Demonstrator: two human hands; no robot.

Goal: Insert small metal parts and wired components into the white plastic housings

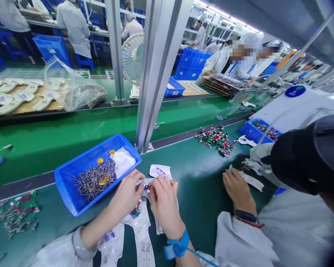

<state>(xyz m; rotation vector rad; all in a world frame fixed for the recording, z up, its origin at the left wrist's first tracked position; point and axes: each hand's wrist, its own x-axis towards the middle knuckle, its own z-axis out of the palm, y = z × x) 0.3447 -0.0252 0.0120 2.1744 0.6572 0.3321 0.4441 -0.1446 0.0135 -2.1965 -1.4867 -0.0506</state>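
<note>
My left hand (130, 190) has its fingers closed on the edge of a white plastic housing, beside the blue bin. Close against it, my right hand (166, 202) pinches at a small dark round part (146, 187) at the housing's upper end; its fingertips hide most of what they hold. Below my hands lies a white plastic housing (144, 237) with a small green circuit board (136, 211) and a red wire at its top. Another white housing (111, 244) with purple marks lies to its left. Just beyond my fingers is a white piece (160, 170) with purple marks.
The blue bin (62, 185) holds many small metal screws, yellow discs and a white cloth. Loose metal pieces (19, 218) lie at left, a heap of wired boards (215, 139) ahead. A co-worker's hand (239, 189) touches a white housing at right. A metal post (156, 74) stands ahead.
</note>
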